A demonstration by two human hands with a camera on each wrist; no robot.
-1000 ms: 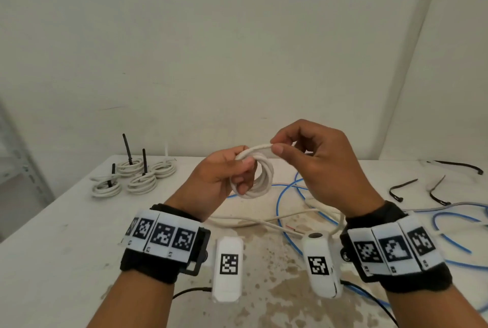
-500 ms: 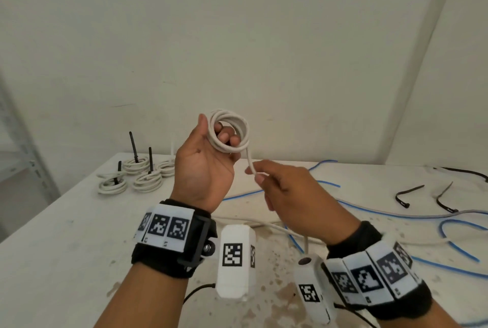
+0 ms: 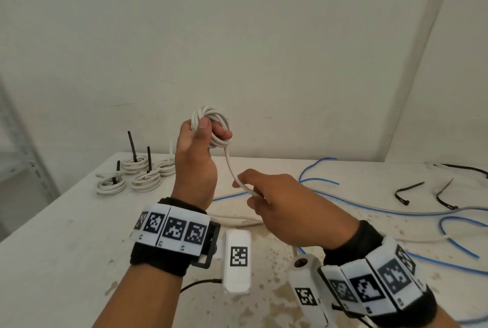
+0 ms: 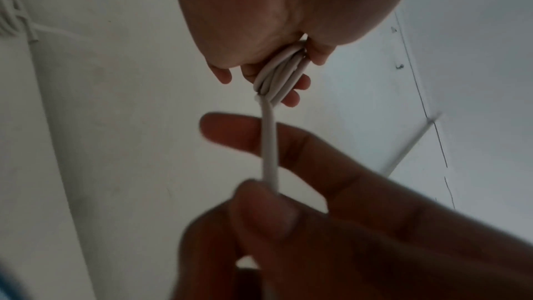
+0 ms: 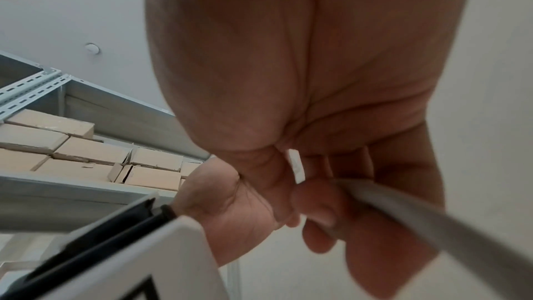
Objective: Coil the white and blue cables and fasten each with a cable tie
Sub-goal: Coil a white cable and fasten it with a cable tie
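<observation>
Two hands are working one white cable [image 3: 229,166]: the left hand [image 3: 195,158] is gripping its coil [image 3: 211,127], the right hand [image 3: 285,211] pinching the loose strand. Only the right wrist view is showing a shelf [image 5: 95,99] of boxes [image 5: 86,156]; both hands are hovering above the desk [image 3: 66,235].

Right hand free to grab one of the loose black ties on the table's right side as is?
Probably not: the right hand pinches the white cable strand. The black ties lie unobstructed.

My left hand [image 3: 196,158] has lifted the white coil [image 3: 211,127] from chest level to well above the counter [image 3: 66,235], while my right hand [image 3: 285,211] has dropped away from it, now pinching the trailing white cable [image 3: 232,169] lower down.
</observation>
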